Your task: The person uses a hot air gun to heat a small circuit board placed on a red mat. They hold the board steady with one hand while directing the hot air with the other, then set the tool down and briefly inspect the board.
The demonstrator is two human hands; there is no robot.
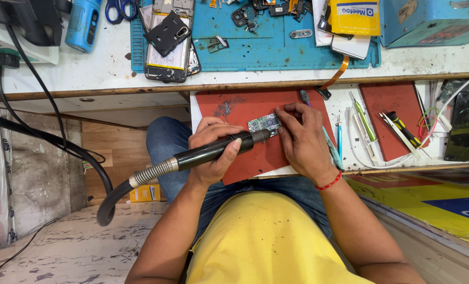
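My left hand [213,144] is wrapped shut around the black hot-air handpiece [213,150], thumb laid along its barrel. Its ribbed collar and thick hose [113,197] trail off to my lower left, so the long axis runs from lower left up to the right, and the nozzle points right and slightly away from me. Just past the nozzle tip lies the small green circuit board [264,124], flat on the red mat [229,108] on the pull-out bench [344,108] over my lap. The board's long axis runs roughly left to right, tilted a little. My right hand [302,139] is the nearer 1: its fingertips press down on the board's right end, pinning it, fingers bent but not closed into a fist. Farther right, tweezers, a green-handled tool [364,122] and a 2nd red mat [394,118] lie apart from both hands.
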